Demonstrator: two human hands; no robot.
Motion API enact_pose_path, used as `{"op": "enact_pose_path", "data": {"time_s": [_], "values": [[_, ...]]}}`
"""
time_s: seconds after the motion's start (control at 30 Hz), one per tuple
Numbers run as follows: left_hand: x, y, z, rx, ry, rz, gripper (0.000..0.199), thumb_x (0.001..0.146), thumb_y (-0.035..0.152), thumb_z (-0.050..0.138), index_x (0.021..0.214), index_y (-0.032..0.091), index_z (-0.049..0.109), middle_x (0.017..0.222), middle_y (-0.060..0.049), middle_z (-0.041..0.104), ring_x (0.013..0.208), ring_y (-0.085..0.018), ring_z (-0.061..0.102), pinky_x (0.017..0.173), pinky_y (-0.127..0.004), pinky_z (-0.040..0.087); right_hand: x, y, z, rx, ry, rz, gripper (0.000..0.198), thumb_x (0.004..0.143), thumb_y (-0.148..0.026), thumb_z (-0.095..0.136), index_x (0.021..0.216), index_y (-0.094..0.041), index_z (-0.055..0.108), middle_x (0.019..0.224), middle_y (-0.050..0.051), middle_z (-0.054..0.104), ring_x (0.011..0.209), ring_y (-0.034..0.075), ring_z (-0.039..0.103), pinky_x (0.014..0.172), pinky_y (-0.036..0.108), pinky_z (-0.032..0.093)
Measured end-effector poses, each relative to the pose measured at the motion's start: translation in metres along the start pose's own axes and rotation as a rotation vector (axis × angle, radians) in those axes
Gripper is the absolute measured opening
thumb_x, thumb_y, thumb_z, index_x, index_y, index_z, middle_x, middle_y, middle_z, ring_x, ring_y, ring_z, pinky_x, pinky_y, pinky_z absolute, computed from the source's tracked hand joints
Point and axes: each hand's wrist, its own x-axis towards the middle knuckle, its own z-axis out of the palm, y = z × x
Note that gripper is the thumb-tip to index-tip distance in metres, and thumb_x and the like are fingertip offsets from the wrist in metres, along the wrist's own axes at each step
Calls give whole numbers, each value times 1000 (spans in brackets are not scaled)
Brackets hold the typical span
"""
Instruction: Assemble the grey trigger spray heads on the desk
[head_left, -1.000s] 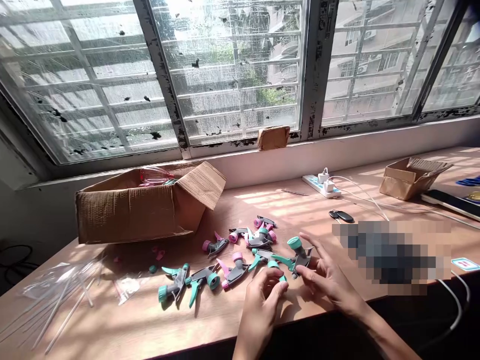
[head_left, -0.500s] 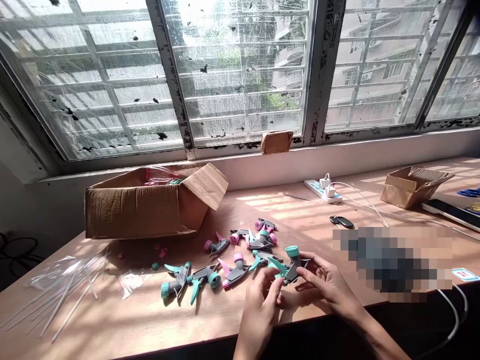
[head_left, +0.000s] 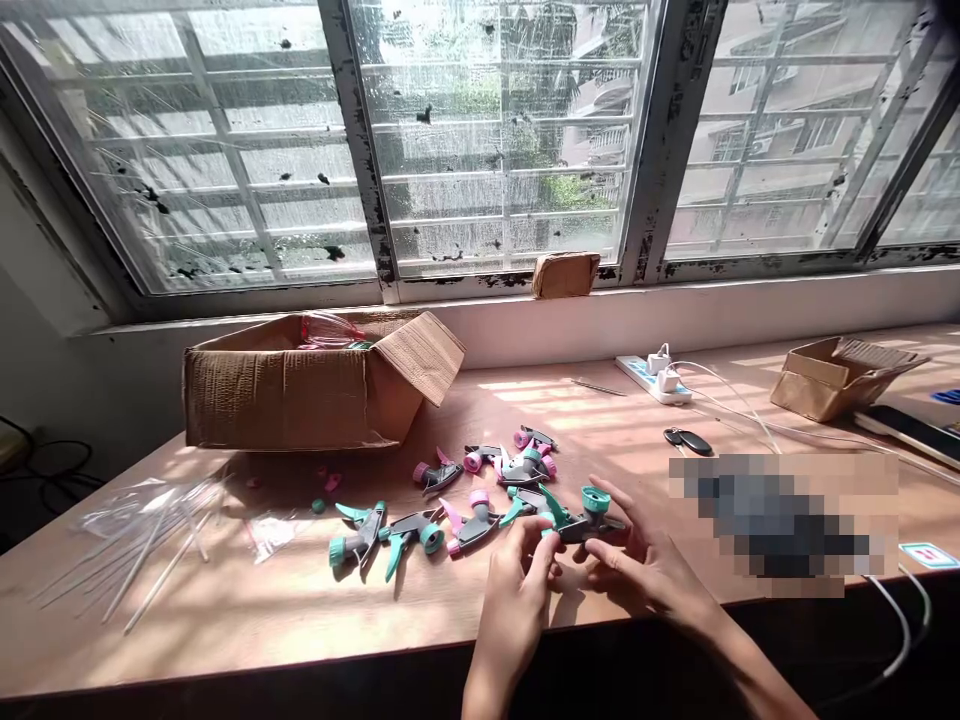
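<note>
A grey and teal spray trigger head (head_left: 574, 528) is held just above the table's front part, its teal cap (head_left: 595, 499) turned up. My left hand (head_left: 516, 580) pinches its teal nozzle end between thumb and fingers. Around the cap end and rear of the body, my right hand (head_left: 651, 568) has a loose hold, thumb in front and fingers behind. Left of my hands lie a pink and grey trigger head (head_left: 474, 525) and teal and grey ones (head_left: 411, 537), (head_left: 360, 537). More trigger heads (head_left: 525, 465) are bunched behind these.
An open cardboard box (head_left: 277, 400) stands back left, clear tubes (head_left: 154, 555) and a plastic bag (head_left: 271, 535) before it. Small pink and teal nozzle caps (head_left: 319, 506) lie nearby. Rightward are a power strip (head_left: 651, 380), keys (head_left: 688, 441), a small box (head_left: 814, 385) and a blurred-out object (head_left: 772, 515).
The held trigger head has tipped, so its cap opening shows more. My right thumb has shifted lower along the body, and its fingers have spread. The whole view has moved slightly.
</note>
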Motion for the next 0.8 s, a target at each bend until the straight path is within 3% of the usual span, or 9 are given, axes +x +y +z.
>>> {"op": "enact_pose_path", "data": {"time_s": [0.1,0.27,0.4,0.53,0.7,0.8], "values": [[0,0,0,8,39,-7,25,97,42,59,105,19,64,85,0,63,71,-15,56,70,-26,47,0,1,0,-33,-9,1,81,81,-51,80,151,-35,43,118,7,68,79,20,72,72,35,62],[0,-1,2,-76,111,8,24,93,39,65,107,20,62,82,1,62,70,-14,55,70,-25,46,5,4,-6,-94,-12,-3,65,79,-45,83,135,-27,55,117,8,70,68,16,68,61,28,58],[-1,0,2,-67,130,16,20,90,36,67,102,20,63,84,0,65,77,-17,59,73,-26,47,6,5,-7,-87,5,3,65,77,-45,84,132,-26,55,125,10,66,76,18,69,60,29,58],[-3,5,1,9,107,34,22,93,35,64,110,21,65,95,-3,71,89,-21,66,81,-30,49,2,1,-5,-82,29,-29,68,80,-45,83,136,-28,48,119,8,66,80,20,69,62,29,58],[-3,9,1,47,98,64,24,97,39,58,102,19,70,89,-4,71,89,-22,66,84,-31,48,0,-1,-4,-79,-7,-31,59,81,-44,82,128,-30,51,114,5,67,72,17,67,62,29,57],[-2,5,1,25,103,65,21,97,37,59,107,20,68,96,-4,71,87,-20,66,81,-30,49,0,1,-6,-76,-17,-64,55,80,-38,84,125,-31,53,112,4,68,82,18,67,67,28,56]]}}
